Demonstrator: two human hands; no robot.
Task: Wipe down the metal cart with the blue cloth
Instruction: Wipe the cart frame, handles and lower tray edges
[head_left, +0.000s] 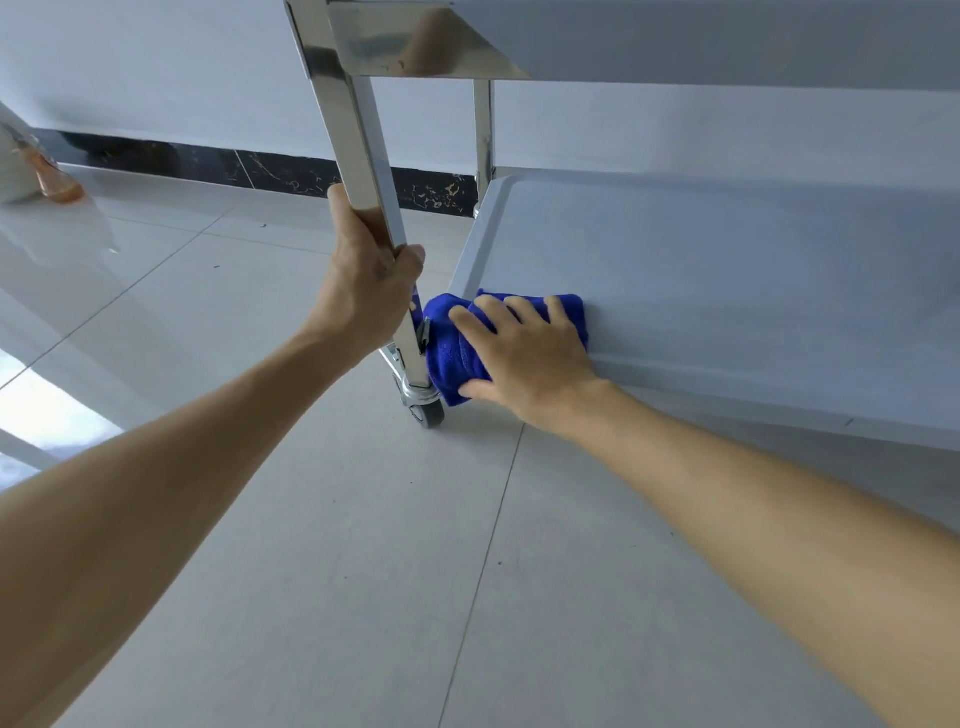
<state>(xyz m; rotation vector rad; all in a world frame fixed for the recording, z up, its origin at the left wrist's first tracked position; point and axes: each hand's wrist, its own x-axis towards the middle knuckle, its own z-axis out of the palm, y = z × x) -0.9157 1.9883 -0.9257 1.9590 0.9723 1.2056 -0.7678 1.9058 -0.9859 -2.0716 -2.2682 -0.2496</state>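
Observation:
The metal cart's lower shelf (701, 270) fills the right half of the view, under the edge of its upper shelf (675, 47). My left hand (366, 280) is wrapped around the cart's near-left upright leg (358, 140). The blue cloth (452, 358) lies folded over the shelf's near-left corner, draped down its front lip. My right hand (524, 348) presses flat on the cloth with fingers spread, thumb under the lip.
A caster wheel (428, 410) stands on the pale tiled floor (363, 545) below the leg. A second leg (483, 135) stands at the back by the white wall with a dark skirting (291, 174). A pale object (26, 166) sits far left.

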